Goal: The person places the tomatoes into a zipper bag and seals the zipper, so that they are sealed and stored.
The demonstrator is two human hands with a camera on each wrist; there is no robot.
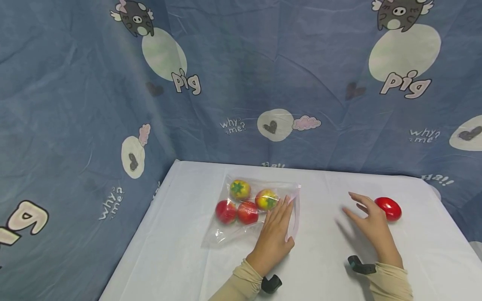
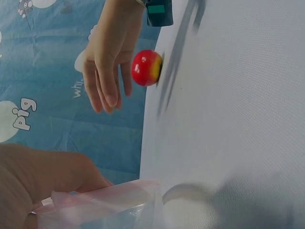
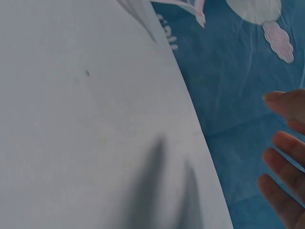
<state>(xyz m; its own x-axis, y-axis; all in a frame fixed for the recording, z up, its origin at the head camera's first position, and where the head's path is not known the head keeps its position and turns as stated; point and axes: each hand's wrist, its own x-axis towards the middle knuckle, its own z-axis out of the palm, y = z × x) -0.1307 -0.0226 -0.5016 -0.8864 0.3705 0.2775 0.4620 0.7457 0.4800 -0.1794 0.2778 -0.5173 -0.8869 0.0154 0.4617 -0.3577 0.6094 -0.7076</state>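
Observation:
A clear plastic bag point(image 1: 222, 236) with a pink edge strip point(image 2: 119, 193) lies on the white table. In it are two red toy fruits point(image 1: 247, 213) and two yellow-red ones point(image 1: 240, 190) with green star-shaped tops. My left hand point(image 1: 273, 236) rests at the bag's right edge, its fingers straight over the plastic. At the right, my right hand point(image 1: 373, 223) is raised above the table with its fingers spread and holds nothing. Just beyond it sits a shiny red fruit point(image 1: 389, 210), partly behind the hand. A yellow patch on this fruit point(image 2: 147, 67) shows in the left wrist view.
The white table point(image 1: 169, 234) ends at a blue cloth backdrop point(image 1: 241, 83) with pig prints, which rises behind it and on the left. Dark wrist mounts point(image 1: 272, 284) sit at both wrists.

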